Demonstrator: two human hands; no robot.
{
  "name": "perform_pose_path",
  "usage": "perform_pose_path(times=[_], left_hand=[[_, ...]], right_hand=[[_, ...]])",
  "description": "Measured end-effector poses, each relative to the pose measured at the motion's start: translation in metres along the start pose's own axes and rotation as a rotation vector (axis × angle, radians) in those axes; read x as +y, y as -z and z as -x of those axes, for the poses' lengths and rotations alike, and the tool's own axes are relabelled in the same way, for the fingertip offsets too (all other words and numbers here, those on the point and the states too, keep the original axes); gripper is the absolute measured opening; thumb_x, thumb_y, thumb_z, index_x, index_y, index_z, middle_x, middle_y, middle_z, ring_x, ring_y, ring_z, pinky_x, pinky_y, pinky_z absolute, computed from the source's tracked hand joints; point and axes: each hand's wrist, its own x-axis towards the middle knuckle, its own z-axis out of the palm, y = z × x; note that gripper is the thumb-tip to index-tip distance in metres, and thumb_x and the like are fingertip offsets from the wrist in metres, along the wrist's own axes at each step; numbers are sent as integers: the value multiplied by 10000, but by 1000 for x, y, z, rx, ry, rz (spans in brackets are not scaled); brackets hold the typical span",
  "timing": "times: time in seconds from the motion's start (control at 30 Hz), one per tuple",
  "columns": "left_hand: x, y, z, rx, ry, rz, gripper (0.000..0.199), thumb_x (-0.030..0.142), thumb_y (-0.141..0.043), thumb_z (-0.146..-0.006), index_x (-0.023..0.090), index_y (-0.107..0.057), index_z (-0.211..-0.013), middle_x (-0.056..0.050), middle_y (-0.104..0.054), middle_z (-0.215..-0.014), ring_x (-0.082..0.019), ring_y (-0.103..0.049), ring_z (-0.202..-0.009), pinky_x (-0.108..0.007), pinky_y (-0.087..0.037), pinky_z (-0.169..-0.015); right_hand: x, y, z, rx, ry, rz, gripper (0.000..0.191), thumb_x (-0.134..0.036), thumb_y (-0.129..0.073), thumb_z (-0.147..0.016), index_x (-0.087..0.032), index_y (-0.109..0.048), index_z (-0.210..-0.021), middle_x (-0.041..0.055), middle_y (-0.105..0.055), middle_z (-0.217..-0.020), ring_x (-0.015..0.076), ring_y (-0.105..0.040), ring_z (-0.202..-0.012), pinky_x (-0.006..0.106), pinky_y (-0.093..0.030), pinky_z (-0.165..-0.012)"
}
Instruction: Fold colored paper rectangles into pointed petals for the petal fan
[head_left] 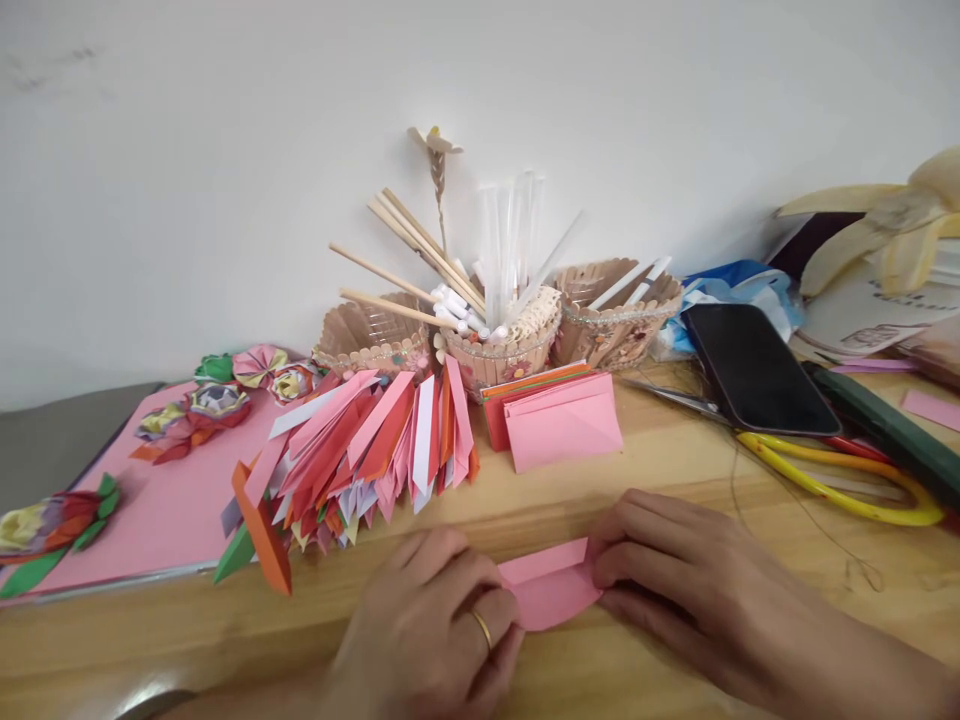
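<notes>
A small pink sheet of paper (553,592) is stretched between my two hands, just above the wooden table, with its far edge folded over in a strip. My left hand (442,620), wearing a ring, pinches its left end. At the right end, the fingers of my right hand (667,580) are closed on the paper; the thumb is partly hidden. Directly beyond my hands stand folded pink cards (566,425), with red and orange ones behind them. Many folded paper strips (375,440) in pink, red, orange and white lie heaped to the left.
Paper flowers (217,410) lie on a pink sheet (172,520) at left. Decorated stick baskets (504,362) hold wooden sticks and clear tubes by the wall. At right are a phone (761,368), yellow-handled scissors (840,480), a dark green cutter (885,425) and banana peel (892,225).
</notes>
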Motion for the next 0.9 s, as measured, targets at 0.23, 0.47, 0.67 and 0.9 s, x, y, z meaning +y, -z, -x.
perform_pose_path(times=[0.23, 0.47, 0.67, 0.9], left_hand=[[-2, 5, -5, -92, 161, 159, 108, 153, -567, -849, 199, -618, -766, 8, -622, -711, -167, -502, -710, -279, -396, -627], [-2, 3, -4, -90, 193, 160, 108, 182, -575, -843, 188, -600, -738, 3, -610, -702, -178, -506, -713, -287, -380, -625], [-1, 1, -7, -82, 248, 170, 148, 175, -523, -842, 188, -585, -709, -9, -587, -695, -186, -497, -722, -294, -376, -617], [-2, -4, -8, -90, 263, 111, 145, 144, -517, -799, 179, -535, -660, -7, -556, -659, -188, -484, -699, -296, -361, -593]], right_hand=[[-5, -2, -3, -20, -98, -76, 197, -172, -436, -934, -205, -605, -838, 36, -603, -828, 169, -560, -768, 279, -455, -654], [-10, -10, -3, 44, -172, -30, 213, -165, -431, -911, -188, -591, -772, 44, -574, -755, 176, -542, -684, 292, -446, -584], [-10, -17, -4, 131, -158, 24, 209, -142, -437, -889, -185, -565, -729, 37, -551, -715, 165, -526, -638, 273, -424, -535], [-10, -22, -5, 161, -141, 105, 209, -133, -429, -879, -192, -518, -699, 34, -533, -711, 155, -522, -619, 256, -418, -508]])
